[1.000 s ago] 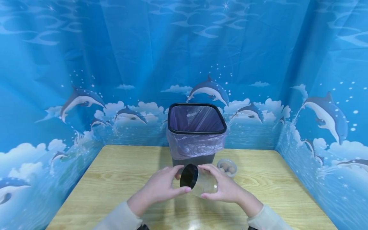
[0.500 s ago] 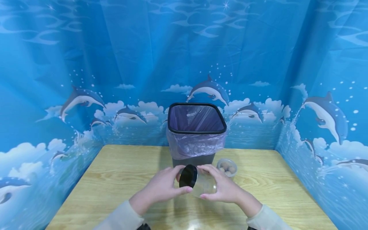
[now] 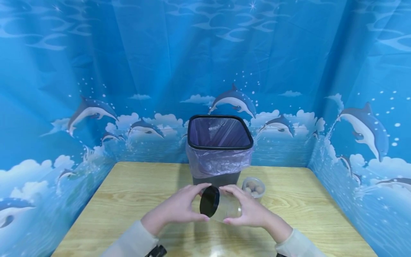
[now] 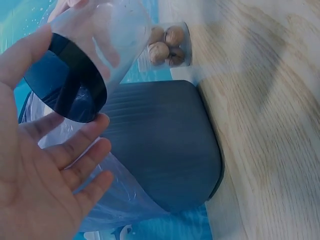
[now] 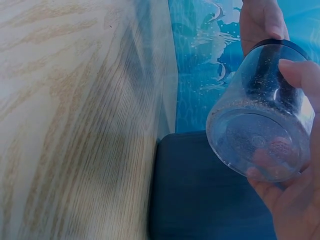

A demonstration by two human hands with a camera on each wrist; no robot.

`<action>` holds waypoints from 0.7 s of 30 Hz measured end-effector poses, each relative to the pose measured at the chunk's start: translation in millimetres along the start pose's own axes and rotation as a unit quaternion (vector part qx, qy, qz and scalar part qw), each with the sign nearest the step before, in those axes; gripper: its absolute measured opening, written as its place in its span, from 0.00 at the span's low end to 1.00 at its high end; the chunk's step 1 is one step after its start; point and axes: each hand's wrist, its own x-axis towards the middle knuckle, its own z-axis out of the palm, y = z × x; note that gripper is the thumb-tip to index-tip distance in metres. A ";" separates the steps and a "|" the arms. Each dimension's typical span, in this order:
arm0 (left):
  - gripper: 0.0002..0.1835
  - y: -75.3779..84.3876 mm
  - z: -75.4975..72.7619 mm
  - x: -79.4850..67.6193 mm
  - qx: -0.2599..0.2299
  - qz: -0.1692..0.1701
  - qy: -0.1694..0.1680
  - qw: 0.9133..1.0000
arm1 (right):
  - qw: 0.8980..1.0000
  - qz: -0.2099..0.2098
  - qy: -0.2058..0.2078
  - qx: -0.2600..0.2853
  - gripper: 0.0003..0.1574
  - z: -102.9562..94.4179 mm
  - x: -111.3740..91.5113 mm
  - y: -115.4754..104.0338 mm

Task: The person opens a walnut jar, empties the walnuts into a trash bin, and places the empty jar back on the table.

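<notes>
A clear jar (image 3: 228, 207) with a black lid (image 3: 209, 201) is held tilted on its side above the table, lid facing left. My right hand (image 3: 252, 210) grips the jar body, thumb on the near side and fingers on the far side. The left hand (image 3: 178, 208) pinches the lid's rim between thumb and fingertips; its other fingers are spread in the left wrist view. Small specks show inside the jar near its base (image 5: 257, 145) in the right wrist view. The lid looks seated on the jar.
Just behind the hands stands a dark trash bin (image 3: 216, 180) lined with a purple bag (image 3: 219, 162). To its right, a small clear tub (image 3: 263, 188) holds several walnuts (image 4: 167, 47). The wooden table (image 3: 135, 200) is enclosed by a dolphin-printed curtain (image 3: 154, 89).
My left thumb has slid down and left along the lid's rim, and the fingers have shifted slightly. The jar has drifted a little left; the right hand keeps its grip.
</notes>
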 end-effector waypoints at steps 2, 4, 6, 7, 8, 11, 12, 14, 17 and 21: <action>0.53 -0.6 -0.5 -0.6 0.005 0.008 0.001 1.000 | 1.000 0.003 -0.002 -0.001 0.56 0.3 0.1 -0.4; 0.53 -1.1 -0.7 -0.8 0.010 0.018 0.003 1.000 | 1.000 0.007 -0.005 -0.002 0.56 0.6 0.1 -0.6; 0.54 -1.3 -1.2 -0.9 0.015 0.025 0.004 1.000 | 1.000 0.010 -0.007 -0.001 0.56 0.9 0.1 -0.5; 0.54 -1.3 -1.3 -1.0 0.018 0.028 0.005 0.999 | 1.000 0.011 -0.008 -0.002 0.56 1.0 0.2 -0.2; 0.54 -1.5 -1.5 -1.1 0.020 0.031 0.007 0.999 | 1.000 0.011 -0.009 -0.003 0.55 1.1 0.3 0.0; 0.54 -0.6 -2.3 -1.8 0.021 0.032 0.008 0.999 | 1.000 0.012 -0.012 -0.004 0.55 1.6 0.6 0.9; 0.54 -0.6 -2.5 -2.0 0.022 0.032 0.009 0.999 | 1.000 0.014 -0.013 -0.004 0.55 1.8 0.6 1.0; 0.54 -0.6 -2.5 -2.2 0.022 0.031 0.010 0.999 | 1.000 0.015 -0.014 -0.004 0.55 2.2 0.6 1.1; 0.54 -1.1 -2.0 -2.3 0.020 0.028 0.007 0.999 | 1.000 0.016 -0.014 -0.004 0.55 2.8 0.7 1.1; 0.55 -1.8 -1.1 -2.5 0.019 0.021 0.004 1.000 | 1.000 0.013 -0.013 -0.004 0.56 2.9 0.8 1.4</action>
